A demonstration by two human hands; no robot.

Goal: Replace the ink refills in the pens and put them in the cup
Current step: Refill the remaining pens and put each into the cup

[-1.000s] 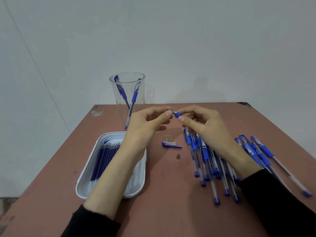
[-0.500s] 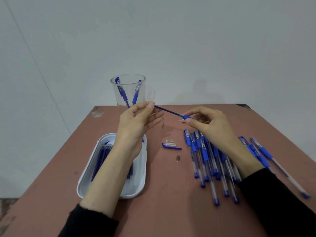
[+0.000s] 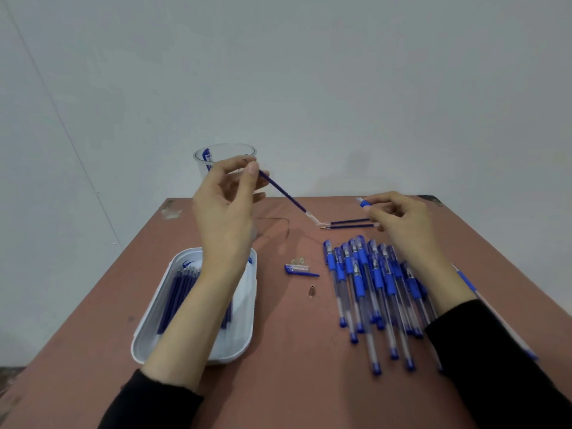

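I see a plain pale grey wall (image 3: 309, 72) filling the upper half, with a thin seam (image 3: 62, 128) slanting down its left side. Below it stands a reddish-brown table (image 3: 278, 382), chipped at its far left corner (image 3: 170, 210), under soft, even light.

- A reddish-brown table (image 3: 294, 382), chipped at its far left corner.
- A white tray (image 3: 148, 335) at the near left, holding blue refills (image 3: 182, 292).
- A clear cup (image 3: 216, 153) at the far left edge.
- A pile of blue pens (image 3: 371, 283) on the right.
- Two loose refills (image 3: 346, 223) side by side, beyond the pens.
- A blue cap (image 3: 298, 270) in the middle, a small metal tip (image 3: 311, 291) just in front of it.
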